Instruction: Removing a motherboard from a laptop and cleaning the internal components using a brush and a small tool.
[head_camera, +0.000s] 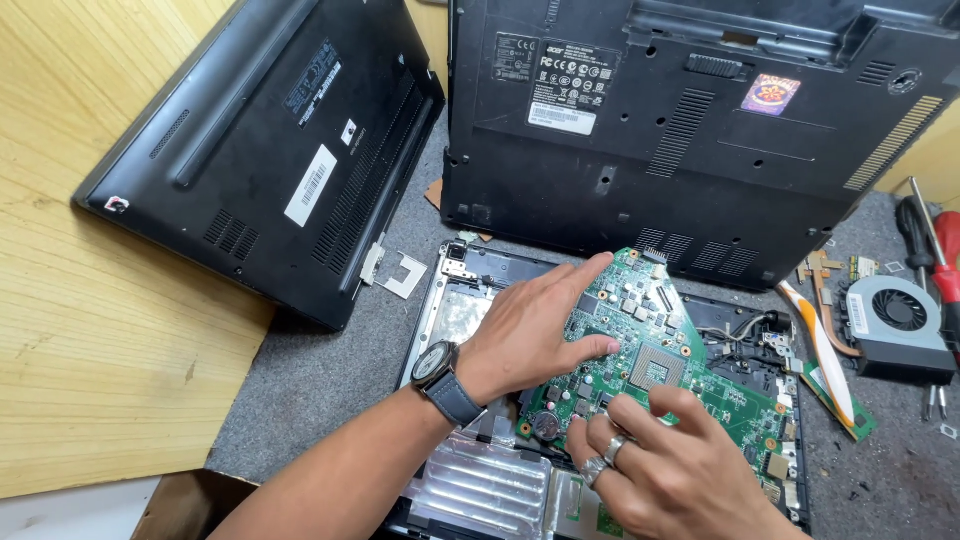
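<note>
A green motherboard (690, 365) lies tilted over an open laptop chassis (470, 470) with silver foil inside. My left hand (530, 325), a watch on its wrist, rests flat on the board's left part, its index finger stretched to the board's top edge. My right hand (660, 460), wearing rings, presses its fingertips on the board's lower middle, just below the square processor socket (656, 372). Neither hand clearly grips the board.
Two black laptop bases lie upside down, one at the far left (270, 140), one at the back (700, 120). A cooling fan with copper heat pipe (895, 320), a white-and-orange brush (825, 350) and red-handled screwdrivers (940, 260) lie at right on the grey mat (320, 380).
</note>
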